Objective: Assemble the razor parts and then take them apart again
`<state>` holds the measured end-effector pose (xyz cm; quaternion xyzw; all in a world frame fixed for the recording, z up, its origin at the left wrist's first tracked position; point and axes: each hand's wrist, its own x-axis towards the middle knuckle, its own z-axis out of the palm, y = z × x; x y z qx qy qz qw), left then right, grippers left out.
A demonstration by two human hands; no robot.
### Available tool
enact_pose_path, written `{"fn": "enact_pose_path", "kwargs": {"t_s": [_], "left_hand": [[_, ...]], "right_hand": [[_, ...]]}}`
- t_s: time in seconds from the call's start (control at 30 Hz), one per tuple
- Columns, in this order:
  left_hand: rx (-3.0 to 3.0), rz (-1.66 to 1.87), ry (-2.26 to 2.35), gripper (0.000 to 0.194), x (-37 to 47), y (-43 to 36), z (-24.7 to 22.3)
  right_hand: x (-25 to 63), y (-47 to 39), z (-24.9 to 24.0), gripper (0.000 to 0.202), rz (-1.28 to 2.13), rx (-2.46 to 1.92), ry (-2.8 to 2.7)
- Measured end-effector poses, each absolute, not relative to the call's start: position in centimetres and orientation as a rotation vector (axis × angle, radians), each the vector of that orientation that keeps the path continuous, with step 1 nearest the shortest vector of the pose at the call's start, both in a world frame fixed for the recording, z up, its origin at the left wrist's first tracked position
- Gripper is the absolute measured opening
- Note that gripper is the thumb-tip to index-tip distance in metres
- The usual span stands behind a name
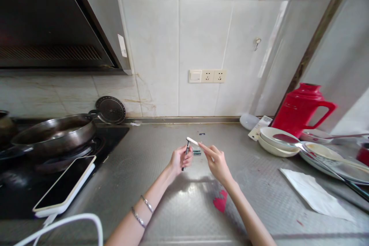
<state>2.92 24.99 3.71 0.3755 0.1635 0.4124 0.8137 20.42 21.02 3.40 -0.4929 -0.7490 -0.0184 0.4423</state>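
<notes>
My left hand (pixel 181 160), with two silver bracelets on its forearm, holds a slim black-and-silver stick (pixel 187 150) nearly upright between closed fingers. A white rod (pixel 192 141) is pinched in my right hand (pixel 215 160) and points left. Its far end meets or overlaps the top of the dark stick; I cannot tell which. Between and behind the hands, a small greenish item (pixel 196 152) lies on the metal counter (pixel 155 200). Farther back is a small dark piece (pixel 202 134). A torn red patch (pixel 220 201) is below my right hand.
On the left, a steel pan (pixel 54 134) stands on the black stove (pixel 17 196), and a phone (pixel 66 182) lies at its edge with a white cable (pixel 86 216). To the right are a red thermos (pixel 300 109), stacked bowls (pixel 278 148), plates and a white napkin (pixel 314 194).
</notes>
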Motion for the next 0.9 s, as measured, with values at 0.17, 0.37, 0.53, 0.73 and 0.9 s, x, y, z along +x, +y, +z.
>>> {"fn": "enact_pose_path", "kwargs": {"t_s": [0.17,0.37,0.53,0.73,0.9], "left_hand": [[0.800,0.886,0.377,0.020,2.8,25.2,3.5],[0.838,0.902,0.411,0.022,2.8,25.1,3.8],[0.905,1.012,0.499,0.025,2.5,25.6,3.5],[1.070,1.094,0.584,0.029,2.4,26.4,2.8],[1.328,1.210,0.666,0.029,2.4,26.8,2.9]], "right_hand": [[20.6,20.8,3.2,0.038,-0.151,-1.260,-1.852],[20.1,21.0,3.6,0.040,-0.134,-1.253,-1.868],[21.5,20.0,3.1,0.036,0.000,-1.245,-1.878],[21.3,18.9,4.2,0.039,0.156,-1.208,-1.767],[21.6,19.6,5.4,0.037,0.154,-1.176,-1.702]]}}
